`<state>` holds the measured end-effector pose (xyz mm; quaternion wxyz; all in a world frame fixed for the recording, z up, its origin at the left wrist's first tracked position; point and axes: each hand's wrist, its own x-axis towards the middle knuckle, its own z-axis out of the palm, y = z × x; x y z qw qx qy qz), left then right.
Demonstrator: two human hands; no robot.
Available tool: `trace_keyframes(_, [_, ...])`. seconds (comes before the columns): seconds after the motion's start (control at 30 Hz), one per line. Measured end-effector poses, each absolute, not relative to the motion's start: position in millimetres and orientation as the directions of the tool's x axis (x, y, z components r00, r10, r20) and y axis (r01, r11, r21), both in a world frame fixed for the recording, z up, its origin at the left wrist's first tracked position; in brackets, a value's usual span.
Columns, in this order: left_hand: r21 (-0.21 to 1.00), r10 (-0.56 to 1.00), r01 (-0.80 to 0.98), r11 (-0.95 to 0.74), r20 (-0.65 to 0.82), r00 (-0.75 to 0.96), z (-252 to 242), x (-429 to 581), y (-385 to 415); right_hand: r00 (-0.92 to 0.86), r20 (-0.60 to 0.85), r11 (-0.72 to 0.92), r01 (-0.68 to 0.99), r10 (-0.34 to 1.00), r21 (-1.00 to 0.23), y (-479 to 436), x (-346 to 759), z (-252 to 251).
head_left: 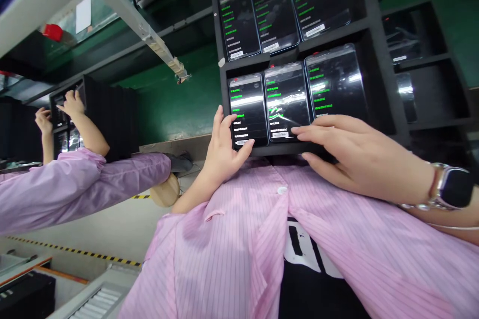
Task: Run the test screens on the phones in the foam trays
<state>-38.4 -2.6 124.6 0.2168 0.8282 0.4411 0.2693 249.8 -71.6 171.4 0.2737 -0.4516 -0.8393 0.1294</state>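
My left hand [224,152] grips the near left corner of a black foam tray [288,148], its thumb lying over the lower end of a phone [249,109]. My right hand [359,154] spreads along the tray's near edge, fingertips resting on a second phone [286,99]. A smartwatch [451,187] sits on my right wrist. The tray holds several phones in film-covered compartments, their black screens showing green text. A third phone [337,79] lies beside the second. The tray rests close against my pink striped smock [217,259].
A second black tray [422,60] stands to the right on a green mat [179,99]. At left, a co-worker's hands [63,109] touch a black tray beside a black foam stack [110,119]. A white shelf rail [112,5] runs overhead; yellow-black floor tape [75,251] lies below.
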Motion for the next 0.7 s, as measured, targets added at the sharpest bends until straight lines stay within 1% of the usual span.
trace_keyframes(0.13, [0.611,0.855,0.616,-0.497,0.225,0.467,124.4,-38.2,-1.1,-0.463,0.371,0.593,0.664,0.805,-0.456,-73.7,243.4,157.4])
trace_keyframes(0.33, [0.626,0.857,0.605,-0.493,0.227,0.463,123.4,-41.6,-0.3,-0.462,0.371,0.589,0.691,0.806,-0.419,-75.7,236.2,148.4])
trace_keyframes(0.47, [0.623,0.860,0.609,-0.490,0.234,0.453,124.4,-40.3,1.7,-0.481,0.342,0.587,0.708,0.807,-0.391,-72.6,227.1,152.9])
trace_keyframes(0.6, [0.637,0.865,0.603,-0.481,0.230,0.446,124.8,-39.6,3.9,-0.470,0.287,0.550,0.734,0.835,-0.397,-68.6,218.2,156.3])
trace_keyframes(0.7, [0.648,0.868,0.592,-0.480,0.249,0.430,123.9,-40.7,4.9,-0.480,0.276,0.553,0.737,0.833,-0.389,-66.9,214.4,156.7])
